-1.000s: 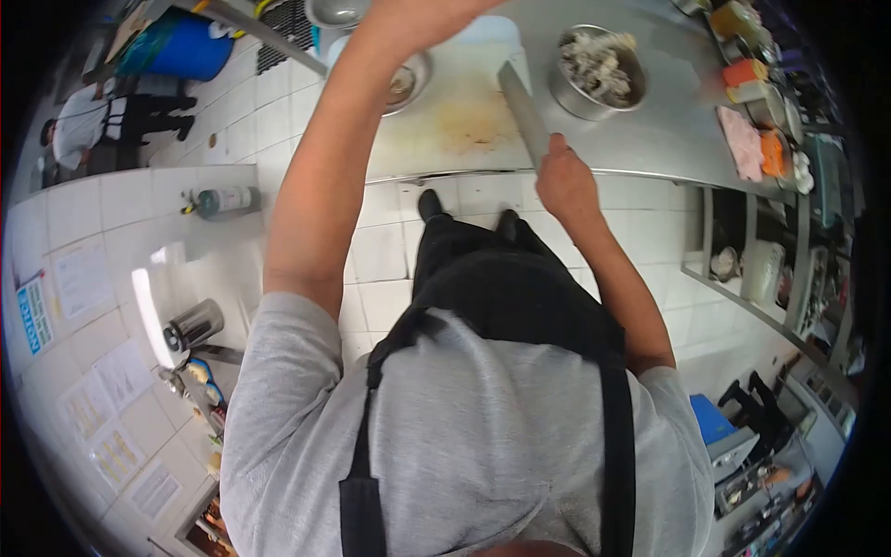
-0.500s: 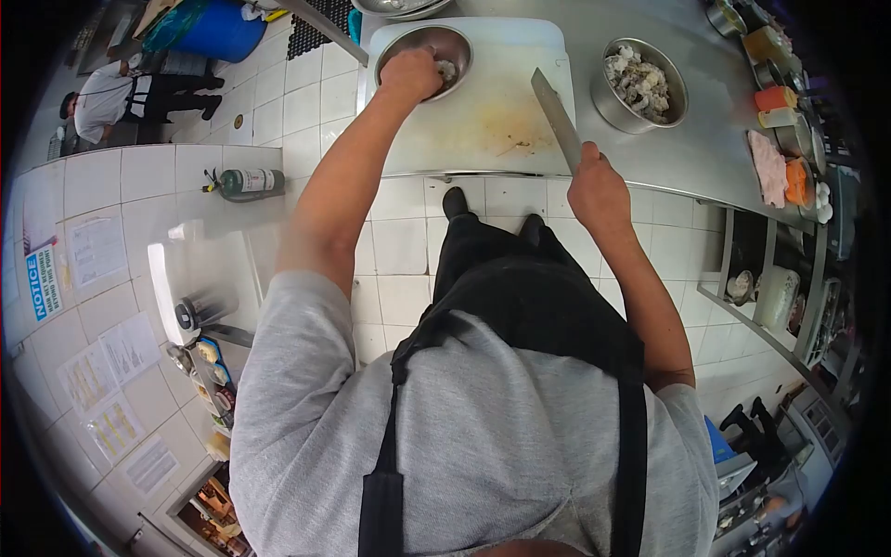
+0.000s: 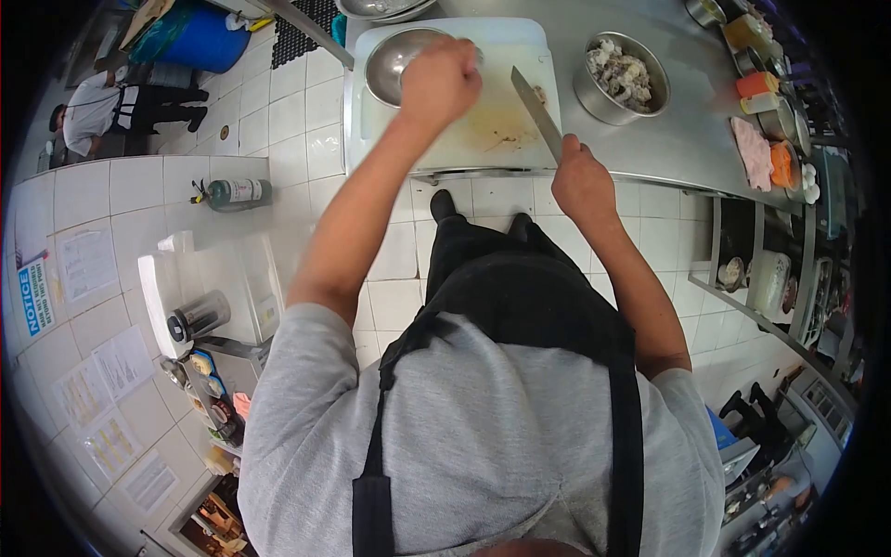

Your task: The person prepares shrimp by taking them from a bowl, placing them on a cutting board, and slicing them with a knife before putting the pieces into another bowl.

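Observation:
My right hand (image 3: 583, 184) is wrapped round the handle of a kitchen knife (image 3: 536, 111), its blade slanting up and left over the white cutting board (image 3: 445, 148). My left hand (image 3: 439, 85) is curled closed above the right rim of a steel bowl (image 3: 394, 63). Its fingers face away from me, so what they hold is hidden. Right of the knife blade a small greyish piece (image 3: 541, 95) lies on the board. Farther right stands a steel pot (image 3: 620, 113) of greyish-white pieces (image 3: 620, 72), perhaps raw shrimp or similar seafood.
More metal bowls (image 3: 385, 7) sit behind the board. Along the counter's right side are a pink cloth (image 3: 752, 153), an orange cloth (image 3: 781, 165) and several containers. Another person (image 3: 121, 107) stands at the far left, and a fire extinguisher (image 3: 232, 193) is on the left.
My left hand has come out of the bowl and moved right, towards the knife. The knife stays in my right hand. The whole view has shifted slightly.

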